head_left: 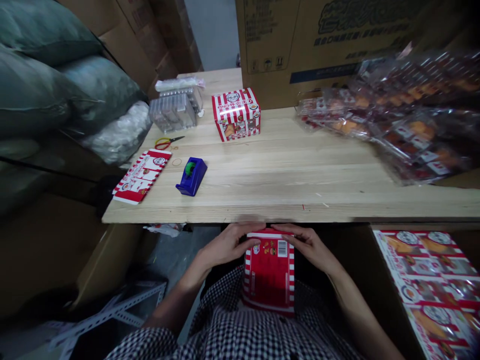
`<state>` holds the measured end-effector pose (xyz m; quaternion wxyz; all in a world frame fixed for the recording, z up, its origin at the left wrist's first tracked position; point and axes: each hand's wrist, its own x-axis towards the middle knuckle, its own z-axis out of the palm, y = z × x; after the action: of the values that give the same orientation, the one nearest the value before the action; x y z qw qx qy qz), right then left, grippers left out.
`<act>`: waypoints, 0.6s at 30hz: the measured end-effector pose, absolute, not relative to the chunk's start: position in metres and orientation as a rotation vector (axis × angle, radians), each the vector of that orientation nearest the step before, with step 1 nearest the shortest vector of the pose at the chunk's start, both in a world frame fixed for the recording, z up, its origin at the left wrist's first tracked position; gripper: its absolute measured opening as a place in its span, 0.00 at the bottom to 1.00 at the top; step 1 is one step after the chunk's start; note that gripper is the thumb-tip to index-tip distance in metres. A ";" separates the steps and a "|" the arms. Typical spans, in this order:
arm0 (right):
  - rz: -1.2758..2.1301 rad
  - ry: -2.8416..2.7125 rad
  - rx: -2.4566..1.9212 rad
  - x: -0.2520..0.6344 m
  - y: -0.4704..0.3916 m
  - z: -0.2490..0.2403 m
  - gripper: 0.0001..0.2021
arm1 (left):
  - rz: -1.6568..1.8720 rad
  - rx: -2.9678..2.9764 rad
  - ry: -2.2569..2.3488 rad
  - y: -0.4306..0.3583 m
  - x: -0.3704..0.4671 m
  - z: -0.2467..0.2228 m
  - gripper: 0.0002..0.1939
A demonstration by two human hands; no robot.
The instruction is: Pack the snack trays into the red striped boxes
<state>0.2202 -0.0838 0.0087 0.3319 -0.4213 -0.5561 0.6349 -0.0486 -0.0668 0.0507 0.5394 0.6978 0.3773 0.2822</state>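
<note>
A red and white striped cardboard box rests against my body, just below the table's front edge, with a barcode on the side facing up. My left hand grips its far left corner, thumb on the printed face and fingers over the far edge. At the far right corner my right hand holds it the same way. The fingertips behind the far edge are partly hidden and slightly blurred. Beyond the box, on the wooden table, stands a blue tape dispenser with a green roll.
An upright striped box stands near the back, beside clear plastic trays. Scissors and a flat carton lie left. Bagged goods cover the right side. Finished-looking boxes fill a lower carton. Sacks are piled left.
</note>
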 end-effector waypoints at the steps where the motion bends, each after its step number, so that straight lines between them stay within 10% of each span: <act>1: 1.650 -1.437 -1.102 0.218 -0.086 0.008 0.15 | 0.684 1.625 0.897 -0.069 -0.049 0.048 0.21; 10: 1.521 -1.240 -1.171 0.189 -0.083 -0.008 0.12 | 0.777 1.549 1.062 -0.063 -0.064 0.027 0.17; 18: 1.544 -0.982 -1.284 0.209 -0.075 -0.009 0.13 | 1.351 1.073 2.100 0.021 -0.197 0.031 0.13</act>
<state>0.2089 -0.0748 -0.0087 0.4377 -0.5163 -0.3950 0.6211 -0.1970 0.0206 0.0314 0.2103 0.3860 0.7555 0.4859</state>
